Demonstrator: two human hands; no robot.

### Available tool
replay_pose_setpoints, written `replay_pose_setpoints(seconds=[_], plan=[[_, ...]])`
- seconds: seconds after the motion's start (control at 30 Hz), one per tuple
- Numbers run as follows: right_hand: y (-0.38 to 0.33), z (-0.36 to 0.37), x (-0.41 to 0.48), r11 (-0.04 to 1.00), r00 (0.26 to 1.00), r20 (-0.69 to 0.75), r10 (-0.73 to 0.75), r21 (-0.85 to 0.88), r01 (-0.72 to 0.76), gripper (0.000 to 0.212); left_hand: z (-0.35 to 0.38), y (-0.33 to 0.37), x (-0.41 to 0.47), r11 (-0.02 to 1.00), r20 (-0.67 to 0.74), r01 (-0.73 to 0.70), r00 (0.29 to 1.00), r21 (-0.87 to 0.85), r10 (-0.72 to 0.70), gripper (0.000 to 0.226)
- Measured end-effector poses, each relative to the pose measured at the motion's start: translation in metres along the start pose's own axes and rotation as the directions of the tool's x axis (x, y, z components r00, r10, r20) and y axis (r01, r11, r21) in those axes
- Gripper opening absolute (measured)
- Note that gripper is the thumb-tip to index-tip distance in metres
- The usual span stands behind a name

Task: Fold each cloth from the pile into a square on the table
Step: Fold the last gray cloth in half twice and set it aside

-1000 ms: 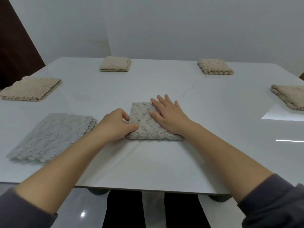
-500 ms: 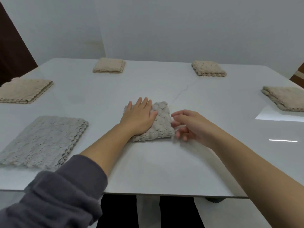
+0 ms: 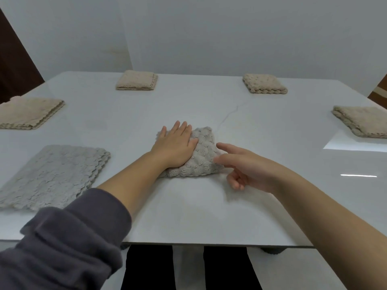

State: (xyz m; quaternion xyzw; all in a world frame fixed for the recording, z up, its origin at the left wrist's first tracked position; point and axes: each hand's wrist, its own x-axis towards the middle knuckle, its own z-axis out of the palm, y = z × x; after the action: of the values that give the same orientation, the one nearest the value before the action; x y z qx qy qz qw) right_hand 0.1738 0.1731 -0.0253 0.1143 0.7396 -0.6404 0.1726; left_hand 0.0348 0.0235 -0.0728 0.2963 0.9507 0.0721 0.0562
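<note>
While the left hand (image 3: 176, 146) lies flat, palm down and fingers spread, on the left part of the folded grey cloth (image 3: 202, 159), the right hand (image 3: 249, 166) sits at the cloth's right edge with forefinger and thumb extended and the other fingers curled in, gripping nothing. Whether its thumb tip actually touches the cloth is hard to tell from this angle. This cloth lies near the middle of the white tabletop (image 3: 209, 210), toward the person's side. To the left, well apart, rests the grey pile (image 3: 50, 174) of flat cloths. 4 folded beige squares lie around the far half: 1 at the left edge (image 3: 29, 113), 1 at far left (image 3: 137, 80), 1 at far right (image 3: 263, 83), and 1 at the right edge (image 3: 362, 120). A dark grey sleeve (image 3: 69, 241) covers the left forearm.
</note>
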Motion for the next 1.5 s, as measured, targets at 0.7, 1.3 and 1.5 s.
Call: replay_pose_setpoints(seconds=[0.7, 1.3, 1.5], plan=[[0.006, -0.017, 0.041, 0.924, 0.95, -0.208, -0.231, -0.352, 0.147, 0.024, -0.044, 0.004, -0.046, 0.933, -0.02, 0.319, 0.947, 0.166, -0.32, 0.057], [-0.005, -0.01, 0.065, 0.914, 0.931, -0.193, -0.311, -0.329, 0.237, 0.039, -0.07, -0.022, -0.011, 0.936, 0.205, -0.027, 0.973, -0.352, 0.105, 0.02], [-0.016, -0.009, 0.045, 0.934, 0.988, 0.079, -0.136, -0.322, 0.154, 0.022, -0.073, -0.039, -0.023, 0.661, 0.031, 0.028, 0.999, -0.75, -0.007, 0.02]])
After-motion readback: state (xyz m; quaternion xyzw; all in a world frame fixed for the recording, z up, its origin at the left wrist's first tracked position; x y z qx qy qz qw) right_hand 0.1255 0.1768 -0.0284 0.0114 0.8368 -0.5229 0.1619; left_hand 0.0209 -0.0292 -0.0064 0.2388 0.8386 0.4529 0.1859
